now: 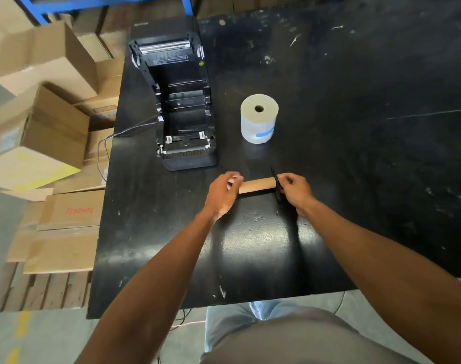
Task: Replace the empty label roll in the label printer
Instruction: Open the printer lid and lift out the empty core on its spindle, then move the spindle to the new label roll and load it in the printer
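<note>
Gripping the empty cardboard core (257, 185) at both ends: left hand (222, 194) clenched on the left end, right hand (295, 191) fingers (284, 179) pinching the black spindle flange (276, 183). Core's long axis runs left-right at frame centre, above the black desk (355, 153). New label roll (259, 118) stands upright just above; open label printer (179, 101) upper left, cardboard boxes (40, 127) beyond.

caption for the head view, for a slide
Both hands, left and right, hold the empty cardboard core on its spindle before the open label printer and fresh roll.
</note>
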